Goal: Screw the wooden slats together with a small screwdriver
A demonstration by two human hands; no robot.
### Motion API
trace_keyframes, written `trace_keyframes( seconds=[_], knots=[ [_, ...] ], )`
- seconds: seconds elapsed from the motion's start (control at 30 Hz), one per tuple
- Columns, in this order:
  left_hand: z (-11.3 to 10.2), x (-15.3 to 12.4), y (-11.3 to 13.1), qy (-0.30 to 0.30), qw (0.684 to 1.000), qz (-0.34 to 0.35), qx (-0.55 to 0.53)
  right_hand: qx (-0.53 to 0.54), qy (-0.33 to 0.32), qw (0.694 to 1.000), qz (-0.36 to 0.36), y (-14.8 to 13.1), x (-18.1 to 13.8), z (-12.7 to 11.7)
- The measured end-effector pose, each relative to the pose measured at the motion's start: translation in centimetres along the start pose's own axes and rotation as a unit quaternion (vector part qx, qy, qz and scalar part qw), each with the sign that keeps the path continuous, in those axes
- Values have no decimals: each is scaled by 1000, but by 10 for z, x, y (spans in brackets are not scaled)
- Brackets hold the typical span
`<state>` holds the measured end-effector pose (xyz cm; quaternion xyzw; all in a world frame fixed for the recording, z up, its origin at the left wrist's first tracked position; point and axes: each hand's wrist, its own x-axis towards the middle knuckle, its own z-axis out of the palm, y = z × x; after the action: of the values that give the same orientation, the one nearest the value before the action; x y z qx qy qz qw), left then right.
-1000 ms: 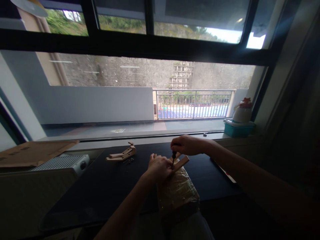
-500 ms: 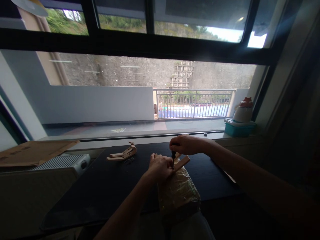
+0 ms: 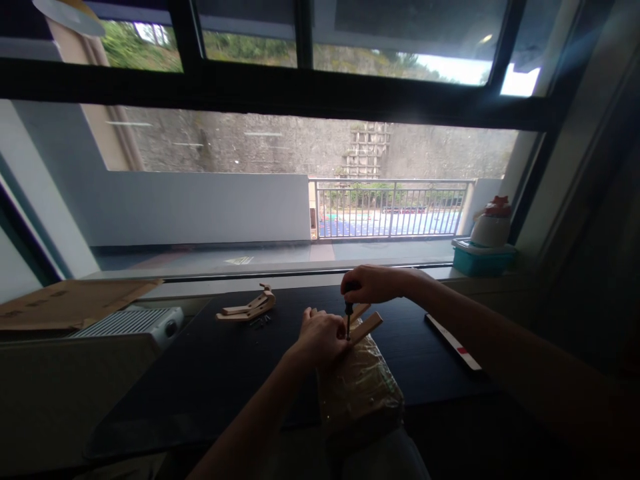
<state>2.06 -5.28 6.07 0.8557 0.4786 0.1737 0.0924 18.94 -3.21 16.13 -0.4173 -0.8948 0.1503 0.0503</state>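
Observation:
My right hand is closed around the dark handle of a screwdriver, held upright with its tip down on a wooden piece. My left hand grips that wooden piece close to the screwdriver tip, its fingers curled and partly hiding the wood. The piece rests on a box wrapped in clear plastic. Another wooden assembly of angled strips lies on the dark table to the left, and several small screws are scattered beside it.
The dark table stands against a window sill. A flat wooden strip with a red mark lies on its right side. A teal box carries a white bottle on the sill. Cardboard covers part of a white radiator at left.
My right hand and the screwdriver handle sit slightly higher, and more of the shaft shows. The right forearm has lifted, uncovering more of the flat strip. The view has shifted slightly.

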Motion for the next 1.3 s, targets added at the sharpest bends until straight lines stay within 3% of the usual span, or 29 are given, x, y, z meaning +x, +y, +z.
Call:
trace_keyframes(
  seconds=[0.27,0.7,0.97,1.3],
  knots=[
    [-1,1,2,-8,1000,-2,6,13,-28,999,19,0,5,0],
    [-6,2,3,-52,998,-1,29,-10,-7,1000,10,-3,3,-7],
    [-8,0,6,-59,997,-4,43,-26,22,998,47,2,1,5],
    [-10,2,7,-75,996,-7,43,4,-3,1000,19,-1,-2,-9]
  ],
)
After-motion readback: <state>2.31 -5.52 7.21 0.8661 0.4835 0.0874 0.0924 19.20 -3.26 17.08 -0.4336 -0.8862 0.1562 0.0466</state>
